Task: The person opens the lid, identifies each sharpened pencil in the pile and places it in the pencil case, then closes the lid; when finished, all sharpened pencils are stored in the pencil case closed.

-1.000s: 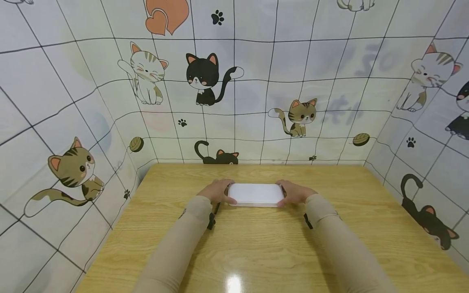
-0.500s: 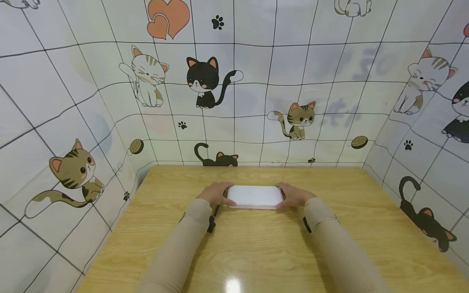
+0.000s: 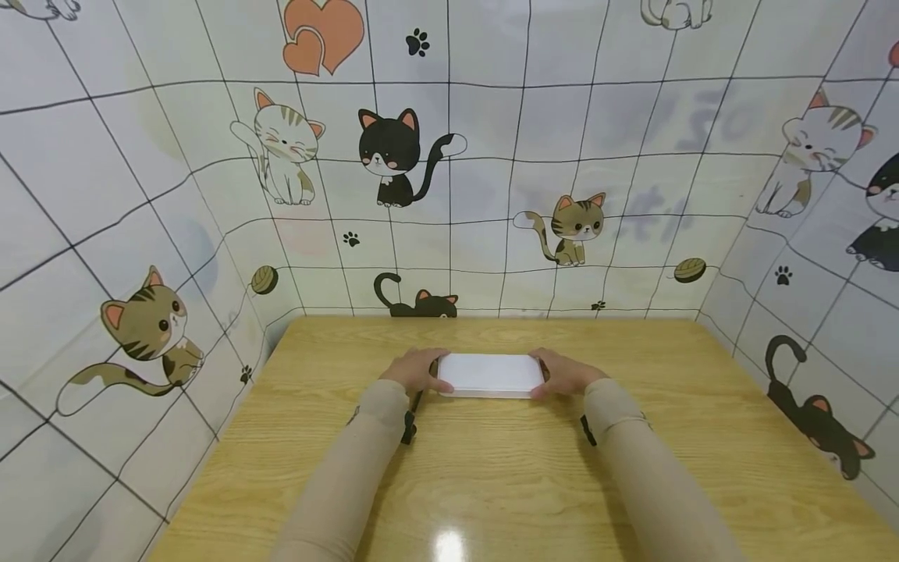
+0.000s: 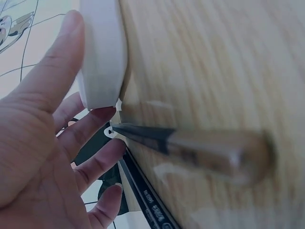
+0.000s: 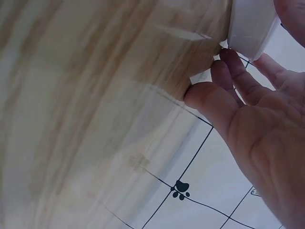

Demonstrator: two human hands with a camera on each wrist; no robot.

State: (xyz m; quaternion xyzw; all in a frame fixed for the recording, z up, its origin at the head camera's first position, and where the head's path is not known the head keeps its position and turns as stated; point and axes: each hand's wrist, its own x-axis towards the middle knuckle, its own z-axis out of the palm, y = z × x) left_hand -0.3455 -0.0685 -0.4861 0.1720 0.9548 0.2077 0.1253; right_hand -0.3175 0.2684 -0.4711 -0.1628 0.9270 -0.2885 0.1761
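Observation:
A flat white rectangular box [image 3: 490,373] lies near the far side of the wooden table [image 3: 492,468]. My left hand [image 3: 416,370] holds its left end, the thumb along the near side. At the opposite end, my right hand [image 3: 563,371] grips it with the thumb at the near corner. The left wrist view shows the box's white wall [image 4: 102,52] between thumb and fingers. Below those fingers are a blurred stick with a dark tapered tip and brownish barrel [image 4: 214,152] and a slim black stick with pale print [image 4: 145,193]. The right fingertips [image 5: 233,57] reach the box's edge.
A pale cloth [image 3: 485,179] printed with cats and grid lines hangs behind the table and along both sides. Black wrist gear [image 3: 409,428] sits beneath the left sleeve, with similar gear [image 3: 588,429] at the right one.
Both hands keep their hold on the box, which stays in place on the table. The head view has shifted slightly.

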